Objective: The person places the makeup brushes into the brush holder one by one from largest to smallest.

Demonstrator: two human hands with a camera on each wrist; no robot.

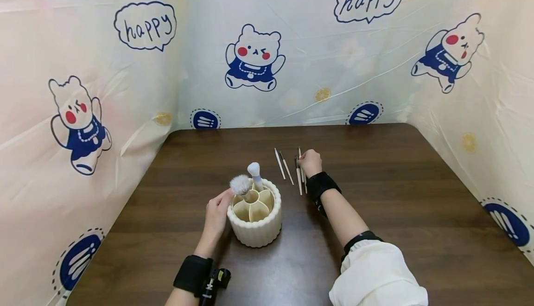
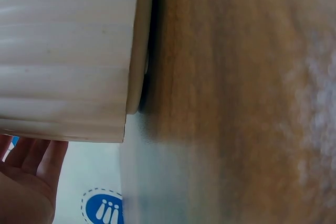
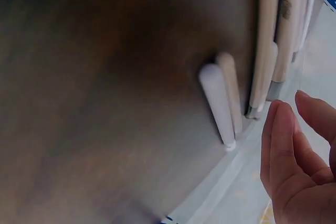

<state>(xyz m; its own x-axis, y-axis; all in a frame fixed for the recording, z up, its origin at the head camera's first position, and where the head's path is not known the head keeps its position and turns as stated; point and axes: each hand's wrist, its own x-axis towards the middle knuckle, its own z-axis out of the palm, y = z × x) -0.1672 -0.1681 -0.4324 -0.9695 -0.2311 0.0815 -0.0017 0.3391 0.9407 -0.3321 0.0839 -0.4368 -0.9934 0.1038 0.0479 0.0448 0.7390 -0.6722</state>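
A cream, ribbed brush holder point(image 1: 256, 234) with petal-shaped compartments stands on the table. A fluffy makeup brush point(image 1: 240, 185) with a pale head leans in it, and a smaller white makeup brush point(image 1: 253, 170) stands behind. My left hand point(image 1: 218, 213) touches the holder's left side, its extended fingers point(image 2: 51, 161) against the wall in the left wrist view. Farther back, my right hand point(image 1: 311, 163) is over a group of thin makeup brushes point(image 1: 298, 178). In the right wrist view, a gap shows between its thumb and fingertips, close to the end of one wooden-handled brush point(image 3: 286, 40).
A thin white stick point(image 1: 279, 163) and another slim brush point(image 1: 286, 168) lie left of the right hand. The dark wooden table point(image 1: 187, 194) is enclosed by a printed cloth point(image 1: 308, 55) at the back and sides.
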